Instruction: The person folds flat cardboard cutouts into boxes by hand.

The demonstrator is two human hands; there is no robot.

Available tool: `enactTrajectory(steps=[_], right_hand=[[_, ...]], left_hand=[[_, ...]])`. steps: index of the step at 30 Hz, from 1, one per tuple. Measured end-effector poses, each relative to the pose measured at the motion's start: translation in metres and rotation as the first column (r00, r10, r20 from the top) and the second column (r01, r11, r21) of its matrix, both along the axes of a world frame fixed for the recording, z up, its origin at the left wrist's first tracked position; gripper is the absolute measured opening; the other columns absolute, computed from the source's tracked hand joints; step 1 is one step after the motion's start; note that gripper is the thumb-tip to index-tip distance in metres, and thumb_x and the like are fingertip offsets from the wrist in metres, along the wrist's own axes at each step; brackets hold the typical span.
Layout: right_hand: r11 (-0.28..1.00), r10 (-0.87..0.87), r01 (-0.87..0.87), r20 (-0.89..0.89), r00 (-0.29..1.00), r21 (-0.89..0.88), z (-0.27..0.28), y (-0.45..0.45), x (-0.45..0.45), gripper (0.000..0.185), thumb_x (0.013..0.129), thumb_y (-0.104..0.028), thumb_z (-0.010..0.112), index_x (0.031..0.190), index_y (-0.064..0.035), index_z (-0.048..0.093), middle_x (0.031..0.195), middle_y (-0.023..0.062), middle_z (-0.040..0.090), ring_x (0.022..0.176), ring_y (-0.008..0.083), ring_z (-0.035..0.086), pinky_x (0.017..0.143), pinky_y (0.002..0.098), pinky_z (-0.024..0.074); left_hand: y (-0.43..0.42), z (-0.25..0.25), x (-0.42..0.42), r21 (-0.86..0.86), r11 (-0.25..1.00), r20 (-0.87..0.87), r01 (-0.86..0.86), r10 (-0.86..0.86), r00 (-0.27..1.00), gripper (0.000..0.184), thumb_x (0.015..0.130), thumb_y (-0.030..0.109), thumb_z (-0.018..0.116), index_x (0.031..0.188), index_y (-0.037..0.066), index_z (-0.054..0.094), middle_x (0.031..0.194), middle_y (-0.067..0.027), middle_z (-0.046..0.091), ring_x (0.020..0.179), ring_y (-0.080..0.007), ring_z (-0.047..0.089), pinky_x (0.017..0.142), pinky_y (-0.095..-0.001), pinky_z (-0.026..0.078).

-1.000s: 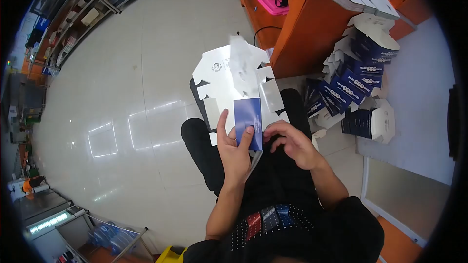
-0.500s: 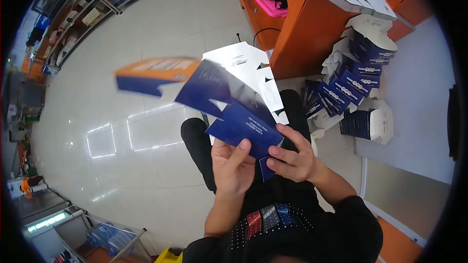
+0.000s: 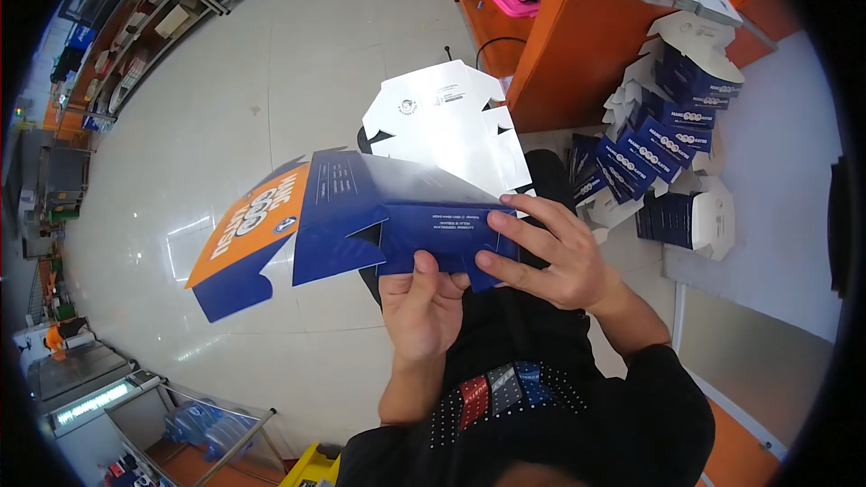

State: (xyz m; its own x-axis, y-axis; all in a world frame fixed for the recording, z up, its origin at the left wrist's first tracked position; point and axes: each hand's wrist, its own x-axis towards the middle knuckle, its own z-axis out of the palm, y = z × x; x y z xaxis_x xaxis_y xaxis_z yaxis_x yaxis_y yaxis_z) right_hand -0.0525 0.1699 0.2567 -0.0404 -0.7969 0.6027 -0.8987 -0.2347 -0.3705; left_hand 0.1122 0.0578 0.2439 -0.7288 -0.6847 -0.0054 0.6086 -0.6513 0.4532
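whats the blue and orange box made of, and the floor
Blue and orange box: probably thin card, semi-gloss; notched edges, crisp print and a soft sheen suggest it. Floor: likely polished tile, from its straight seams and bright reflections; ceramic or stone, I can't tell.

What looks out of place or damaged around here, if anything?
The pile of blue-and-white cartons beside the orange cabinet looks askew: its pieces fan out at different angles instead of lining up. The held blue-and-orange carton shows no evident tear.
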Motion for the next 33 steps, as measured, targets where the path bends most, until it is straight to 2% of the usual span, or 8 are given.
enactTrajectory(steps=[6,9,15,18,21,22,29,33], right_hand=[[0.994,-0.079,0.085,0.084,0.993,-0.068,-0.011,-0.001,0.015,0.05,0.076,-0.024,0.078,0.125,-0.0231,0.071,0.14,0.0099,0.058,0.112,0.0343,0.062,0.087,0.0413,0.0567],[0.992,-0.099,0.109,0.144,0.985,-0.063,-0.011,-0.003,0.018,0.051,0.073,-0.022,0.081,0.123,-0.0218,0.073,0.139,0.0127,0.058,0.111,0.0352,0.061,0.089,0.0415,0.0557],[0.995,-0.1,0.096,0.34,0.935,0.029,-0.006,0.006,0.014,0.041,0.069,-0.017,0.086,0.109,-0.0154,0.079,0.136,0.0184,0.058,0.117,0.0398,0.056,0.098,0.0457,0.0491],[0.986,-0.146,0.096,0.42,0.896,0.138,0.001,0.01,0.01,0.041,0.067,-0.018,0.087,0.106,-0.0076,0.076,0.131,0.0188,0.06,0.121,0.0423,0.053,0.103,0.0503,0.0437],[0.982,-0.19,0.184,0.35,0.917,0.052,0.014,0.001,0.017,0.039,0.069,-0.018,0.086,0.105,-0.0053,0.075,0.127,0.0171,0.061,0.117,0.0407,0.055,0.099,0.0487,0.0459],[0.989,-0.144,0.149,0.311,0.939,0.009,0.012,-0.002,0.018,0.036,0.069,-0.014,0.084,0.103,-0.0046,0.075,0.119,0.0149,0.064,0.112,0.037,0.059,0.091,0.048,0.0496],[0.99,-0.132,0.131,-0.014,0.991,-0.044,0.012,-0.012,0.023,0.04,0.057,-0.002,0.077,0.097,-0.0063,0.076,0.097,0.0042,0.068,0.086,0.0243,0.059,0.074,0.0393,0.0474],[0.988,-0.148,0.144,-0.055,0.988,-0.06,-0.007,-0.008,0.02,0.038,0.057,-0.001,0.075,0.095,-0.004,0.075,0.095,0.0053,0.068,0.089,0.0248,0.06,0.073,0.0397,0.0476]], left_hand=[[0.02,0.002,-0.008,-0.218,0.963,0.16,-0.16,0.198,0.967,0.034,0.107,0.013,0.047,0.139,0.002,0.051,0.137,-0.0154,0.058,0.123,-0.0272,0.06,0.095,-0.0401,0.058],[0.026,-0.01,-0.007,-0.105,0.994,0.05,-0.032,0.037,0.998,0.035,0.107,0.013,0.047,0.14,0.003,0.05,0.138,-0.0152,0.057,0.124,-0.0273,0.059,0.097,-0.0424,0.056],[0.048,-0.012,-0.012,-0.154,0.981,0.233,-0.121,0.156,0.96,0.035,0.106,0.017,0.051,0.138,0.004,0.05,0.132,-0.0136,0.06,0.119,-0.0245,0.061,0.094,-0.0394,0.057],[0.047,-0.044,-0.009,-0.633,0.772,0.483,0.061,0.332,0.81,0.034,0.104,0.011,0.056,0.136,0.002,0.051,0.132,-0.0121,0.059,0.116,-0.0207,0.059,0.097,-0.0352,0.051],[0.053,-0.068,-0.01,-0.845,0.513,0.407,0.149,0.439,0.801,0.033,0.1,0.006,0.06,0.132,0.0,0.053,0.127,-0.0099,0.06,0.113,-0.0183,0.058,0.098,-0.0333,0.047],[0.057,-0.07,-0.015,-0.7,0.711,0.398,0.072,0.305,0.865,0.029,0.098,0.006,0.063,0.125,-0.001,0.055,0.121,-0.0084,0.061,0.11,-0.0184,0.059,0.094,-0.0343,0.049],[0.038,-0.056,-0.016,-0.585,0.68,0.751,0.443,0.246,0.613,0.022,0.096,0.008,0.064,0.117,0.002,0.059,0.113,-0.0098,0.064,0.103,-0.0182,0.063,0.087,-0.0319,0.051],[0.039,-0.074,-0.018,-0.577,0.8,0.653,0.167,0.329,0.682,0.017,0.095,0.008,0.064,0.111,0.002,0.063,0.106,-0.009,0.068,0.097,-0.0183,0.066,0.082,-0.0323,0.053]])
